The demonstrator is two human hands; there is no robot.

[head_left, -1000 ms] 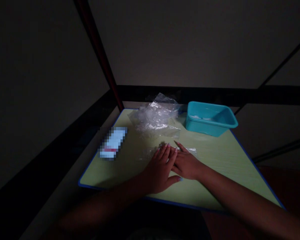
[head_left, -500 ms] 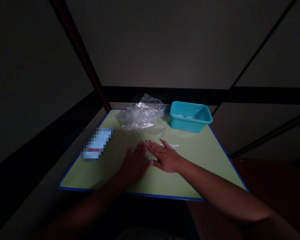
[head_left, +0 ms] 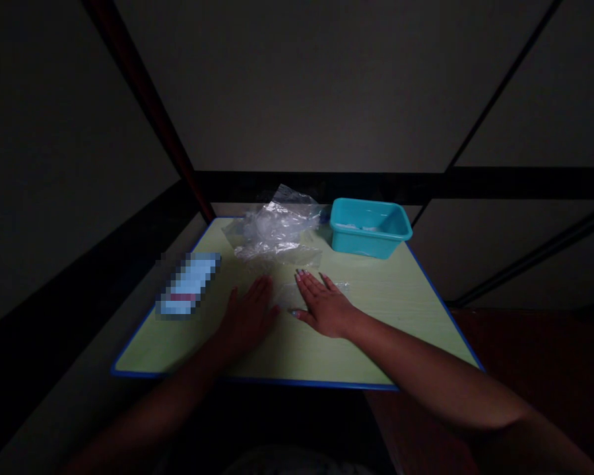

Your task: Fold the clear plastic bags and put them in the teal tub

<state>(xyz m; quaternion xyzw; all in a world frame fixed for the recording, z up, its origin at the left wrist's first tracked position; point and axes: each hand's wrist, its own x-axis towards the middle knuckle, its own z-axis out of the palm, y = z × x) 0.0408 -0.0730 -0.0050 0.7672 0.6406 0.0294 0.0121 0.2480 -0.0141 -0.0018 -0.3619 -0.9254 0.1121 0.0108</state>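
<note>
The right hand (head_left: pixel 327 307) lies palm down and flat, fingers a little spread and thumb out to the left, gripping nothing. It rests over the right part of a thin clear plastic piece (head_left: pixel 287 295), which lies near the middle of the bench (head_left: pixel 376 349), its long axis running roughly along the near edge. The left hand (head_left: pixel 250 313) is apart from the right, fingers stretched and empty, just beside the plastic's left end; it is blurred and dim, so whether it touches I cannot tell. The right hand is the nearer.

Farther out, one heap of crumpled clear plastic (head_left: pixel 277 231) sits toward the far left corner (its layers defy counting). One turquoise bin (head_left: pixel 366 247), with something white inside, stands at the far right corner. One pixelated phone-like thing (head_left: pixel 188 284) lies along the left edge.
</note>
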